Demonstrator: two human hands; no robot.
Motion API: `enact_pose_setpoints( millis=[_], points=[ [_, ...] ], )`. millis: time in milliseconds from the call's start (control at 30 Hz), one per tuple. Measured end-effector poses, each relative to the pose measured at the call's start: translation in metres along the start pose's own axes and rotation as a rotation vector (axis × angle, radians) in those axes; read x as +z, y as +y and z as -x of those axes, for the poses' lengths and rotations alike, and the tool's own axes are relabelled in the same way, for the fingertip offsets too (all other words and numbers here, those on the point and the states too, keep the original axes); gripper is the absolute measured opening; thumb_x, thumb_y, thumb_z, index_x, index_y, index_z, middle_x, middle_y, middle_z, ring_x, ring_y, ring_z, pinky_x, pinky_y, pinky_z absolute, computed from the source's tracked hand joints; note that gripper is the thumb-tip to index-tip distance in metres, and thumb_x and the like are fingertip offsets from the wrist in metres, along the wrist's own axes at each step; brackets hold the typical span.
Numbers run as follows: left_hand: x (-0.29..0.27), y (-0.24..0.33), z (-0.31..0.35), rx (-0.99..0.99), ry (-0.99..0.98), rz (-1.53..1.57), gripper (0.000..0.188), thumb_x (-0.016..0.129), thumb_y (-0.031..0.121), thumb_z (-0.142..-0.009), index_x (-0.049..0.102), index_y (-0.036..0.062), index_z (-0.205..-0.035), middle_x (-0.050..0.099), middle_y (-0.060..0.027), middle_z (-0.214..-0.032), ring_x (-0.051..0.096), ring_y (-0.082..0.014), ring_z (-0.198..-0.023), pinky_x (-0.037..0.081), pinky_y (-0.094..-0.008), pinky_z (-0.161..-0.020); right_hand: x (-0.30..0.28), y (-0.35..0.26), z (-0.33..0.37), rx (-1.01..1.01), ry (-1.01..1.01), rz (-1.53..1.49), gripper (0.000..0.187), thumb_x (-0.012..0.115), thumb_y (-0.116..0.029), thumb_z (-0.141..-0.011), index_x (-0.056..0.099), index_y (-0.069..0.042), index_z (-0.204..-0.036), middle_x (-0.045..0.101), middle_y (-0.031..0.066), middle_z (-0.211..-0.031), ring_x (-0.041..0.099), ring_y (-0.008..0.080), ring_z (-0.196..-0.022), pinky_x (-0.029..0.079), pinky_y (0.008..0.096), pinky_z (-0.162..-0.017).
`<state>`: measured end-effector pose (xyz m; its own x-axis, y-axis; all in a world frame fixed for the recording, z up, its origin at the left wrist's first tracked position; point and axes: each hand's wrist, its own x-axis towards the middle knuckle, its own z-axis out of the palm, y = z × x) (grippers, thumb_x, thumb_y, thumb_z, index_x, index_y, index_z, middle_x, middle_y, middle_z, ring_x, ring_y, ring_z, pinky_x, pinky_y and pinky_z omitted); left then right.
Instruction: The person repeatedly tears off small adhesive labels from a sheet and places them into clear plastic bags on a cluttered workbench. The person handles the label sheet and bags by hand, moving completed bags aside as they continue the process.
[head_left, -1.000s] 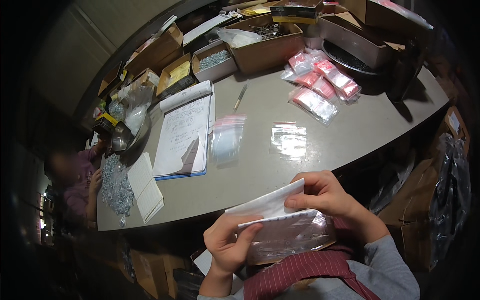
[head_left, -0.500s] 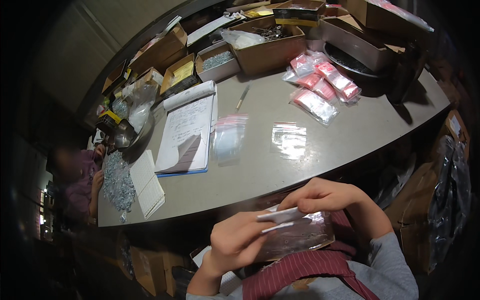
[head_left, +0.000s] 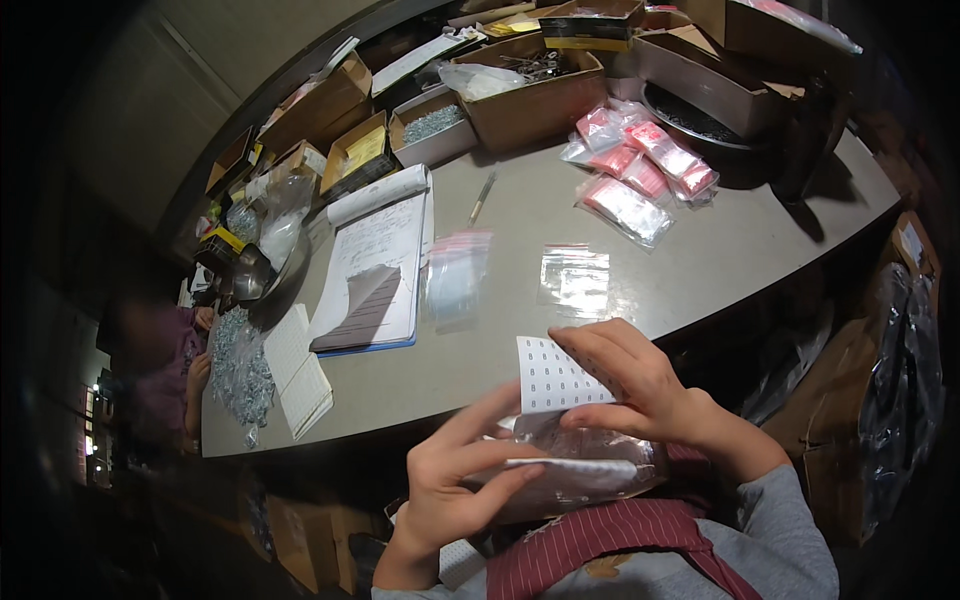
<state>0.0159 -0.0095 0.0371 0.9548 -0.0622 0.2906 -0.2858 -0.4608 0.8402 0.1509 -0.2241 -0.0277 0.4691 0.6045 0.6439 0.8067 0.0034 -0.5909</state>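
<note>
In front of me, past the near table edge, my right hand point(head_left: 645, 390) pinches a small white sheet point(head_left: 552, 378) printed with rows of tiny marks, like a label sheet. The sheet stands tilted, its printed face toward me. Lower and to the left, my left hand point(head_left: 455, 480) grips white paper point(head_left: 595, 467), seen nearly edge-on, between thumb and fingers. Its index finger reaches toward the raised sheet. Beneath both hands lies a clear plastic bag point(head_left: 570, 498) over my lap; its contents are hard to make out.
On the table point(head_left: 500, 350) lie clear zip bags point(head_left: 575, 280), frosted zip bags point(head_left: 458, 280), a pen point(head_left: 483, 198), a notepad point(head_left: 375, 255) and red-white bag packs point(head_left: 640, 180). A heap of small metal parts point(head_left: 240, 365) lies left, near another person point(head_left: 165, 350). Boxes point(head_left: 535, 100) line the back.
My right hand has lifted a white sheet up and away from the paper in my left hand, turning its printed face into view. The left hand's fingers have spread wider.
</note>
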Motion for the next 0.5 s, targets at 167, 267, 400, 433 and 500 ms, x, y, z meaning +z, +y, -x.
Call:
enact_pose_setpoints(
  millis=[167, 267, 400, 433, 500],
  points=[
    [0.003, 0.003, -0.004, 0.027, -0.086, -0.137, 0.018, 0.083, 0.001, -0.072, 0.081, 0.0014, -0.09, 0.076, -0.0165, -0.108, 0.067, -0.0266, -0.103, 0.048, -0.0365, -0.094, 0.006, -0.006, -0.007, -0.104, -0.029, 0.087, 0.065, 0.082, -0.033, -0.085, 0.063, 0.001, -0.137, 0.069, 0.0177, -0.115, 0.068, 0.0299, -0.097, 0.055, 0.0378, -0.081],
    [0.005, 0.004, -0.004, 0.031, -0.035, -0.179, 0.017, 0.083, 0.003, -0.073, 0.081, 0.0022, -0.089, 0.077, -0.0146, -0.102, 0.065, -0.0251, -0.099, 0.047, -0.0357, -0.093, 0.014, -0.005, -0.005, -0.137, -0.009, 0.026, 0.048, 0.08, -0.025, -0.088, 0.07, 0.0, -0.128, 0.072, 0.0143, -0.097, 0.069, 0.0263, -0.077, 0.054, 0.0356, -0.07],
    [0.008, -0.006, 0.001, 0.038, 0.141, -0.096, 0.017, 0.084, 0.004, -0.075, 0.081, 0.0071, -0.092, 0.077, -0.0098, -0.1, 0.067, -0.0247, -0.096, 0.047, -0.0341, -0.091, 0.013, -0.001, 0.004, -0.007, -0.103, -0.134, 0.032, 0.074, -0.016, -0.093, 0.073, -0.002, -0.121, 0.073, 0.0139, -0.085, 0.069, 0.0268, -0.069, 0.055, 0.0353, -0.065],
    [0.007, -0.006, -0.001, 0.06, 0.171, -0.123, 0.017, 0.084, 0.004, -0.075, 0.082, 0.0063, -0.092, 0.077, -0.0101, -0.1, 0.067, -0.0248, -0.097, 0.048, -0.0346, -0.091, 0.013, 0.001, 0.007, 0.063, -0.14, -0.17, 0.031, 0.073, -0.018, -0.093, 0.073, -0.005, -0.121, 0.073, 0.0144, -0.088, 0.07, 0.0295, -0.071, 0.055, 0.0364, -0.067],
    [0.003, -0.003, -0.005, 0.105, 0.234, -0.178, 0.018, 0.083, 0.002, -0.075, 0.082, 0.0047, -0.093, 0.078, -0.0105, -0.101, 0.067, -0.0252, -0.098, 0.05, -0.0355, -0.09, 0.013, 0.004, 0.01, 0.12, -0.193, -0.236, 0.03, 0.071, -0.018, -0.095, 0.073, -0.004, -0.122, 0.073, 0.0158, -0.088, 0.071, 0.0303, -0.072, 0.056, 0.0364, -0.067]
  ],
)
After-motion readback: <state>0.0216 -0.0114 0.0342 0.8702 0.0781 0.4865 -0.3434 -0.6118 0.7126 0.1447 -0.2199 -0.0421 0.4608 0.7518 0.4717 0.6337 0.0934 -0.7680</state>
